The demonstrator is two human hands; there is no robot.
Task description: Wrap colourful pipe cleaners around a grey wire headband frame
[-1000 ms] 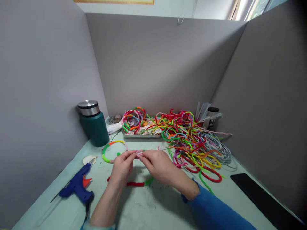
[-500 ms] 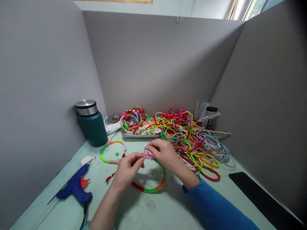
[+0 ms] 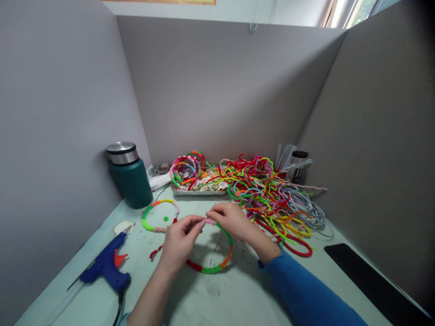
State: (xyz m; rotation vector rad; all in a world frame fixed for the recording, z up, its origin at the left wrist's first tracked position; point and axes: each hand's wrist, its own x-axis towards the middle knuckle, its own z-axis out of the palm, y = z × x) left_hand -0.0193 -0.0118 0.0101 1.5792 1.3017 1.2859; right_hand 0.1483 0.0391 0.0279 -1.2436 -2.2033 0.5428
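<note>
A ring wrapped in coloured pipe cleaner (image 3: 212, 270), with red, green and orange stretches, hangs below my hands. At its top a pink pipe cleaner (image 3: 210, 221) lies around the ring, wound close. My left hand (image 3: 181, 237) pinches the ring just left of the pink part, thumb against forefinger. From the right, my right hand (image 3: 233, 221) has its fingers pressed together at the pink pipe cleaner. A second wrapped ring (image 3: 147, 224), green, yellow and orange, rests on the table behind my left hand. A short dark red piece (image 3: 155, 252) lies left of my left wrist.
A blue glue gun (image 3: 107, 267) lies at the left, near a teal bottle (image 3: 132, 181). Behind stand a tray (image 3: 200, 193) with wrapped rings and small pieces, and a pipe cleaner heap (image 3: 261, 181). Grey cord coils (image 3: 311, 210) and a black flat object (image 3: 370, 280) are right. Grey panels (image 3: 220, 90) enclose the table.
The pink pipe cleaner's loose loop between my hands has been drawn down tight onto the ring. My right hand has come slightly lower; the left hand has hardly moved.
</note>
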